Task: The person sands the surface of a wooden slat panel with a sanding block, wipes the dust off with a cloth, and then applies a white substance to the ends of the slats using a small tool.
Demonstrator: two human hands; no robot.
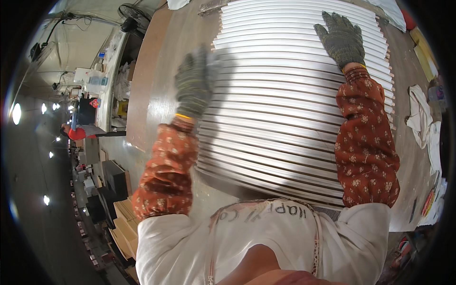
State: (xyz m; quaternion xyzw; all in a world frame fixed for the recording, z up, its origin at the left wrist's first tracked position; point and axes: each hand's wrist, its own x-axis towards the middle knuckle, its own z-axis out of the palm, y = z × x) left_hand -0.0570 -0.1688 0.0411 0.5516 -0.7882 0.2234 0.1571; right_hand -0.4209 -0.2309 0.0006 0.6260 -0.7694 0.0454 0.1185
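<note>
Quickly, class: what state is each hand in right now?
Left hand: blurred, by the white strips; open or closed, cannot tell.
Right hand: open, fingers spread, over the white strips.

A grey-brown worktop (161,80) carries long white strips (270,107) laid side by side; white cloth (419,116) lies near its right edge.

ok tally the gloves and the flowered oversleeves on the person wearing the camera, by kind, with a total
Grey-green gloves: 2
Rust-red flowered oversleeves: 2
Total: 4
</note>
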